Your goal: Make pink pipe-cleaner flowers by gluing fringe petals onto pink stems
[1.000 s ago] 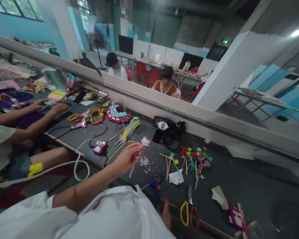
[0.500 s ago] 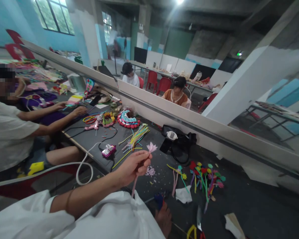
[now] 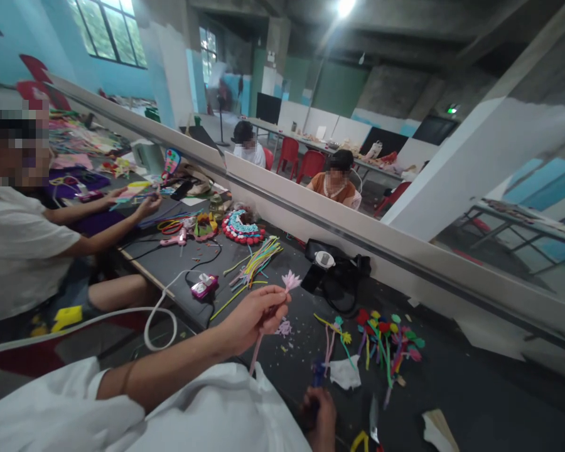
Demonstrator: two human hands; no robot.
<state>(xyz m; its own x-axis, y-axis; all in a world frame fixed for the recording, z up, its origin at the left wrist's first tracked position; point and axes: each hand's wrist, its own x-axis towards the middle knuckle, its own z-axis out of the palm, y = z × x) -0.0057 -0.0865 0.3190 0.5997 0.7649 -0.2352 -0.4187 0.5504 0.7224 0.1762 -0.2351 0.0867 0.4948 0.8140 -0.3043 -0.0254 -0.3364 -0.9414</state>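
Note:
Between the thumb and fingers of my left hand (image 3: 257, 317) is a pale pink pipe-cleaner flower (image 3: 290, 282). Its petals fan out above the fingertips and its stem hangs below the hand. Low in the view, my right hand (image 3: 321, 414) is closed round the handle of a blue glue gun (image 3: 317, 373), its nozzle near a crumpled white cloth (image 3: 345, 373). Pink clippings (image 3: 285, 328) lie on the table beyond my left hand. Finished pipe-cleaner flowers (image 3: 386, 339) in several colours are spread to the right. Scissors (image 3: 373, 417), partly cut off by the frame, lie right of my right hand.
A bundle of pipe cleaners (image 3: 258, 260) and a purple power socket (image 3: 204, 286) lie left of centre. A white cable (image 3: 160, 345) loops at the table edge. A black bag (image 3: 348, 276) rests against the low partition (image 3: 287, 188). A co-worker (image 3: 23, 238) sits at left.
My right hand has taken hold of the blue glue gun and lifted it forward. The left hand still holds the pink flower. The view has swung left, and the scissors have slid lower in frame.

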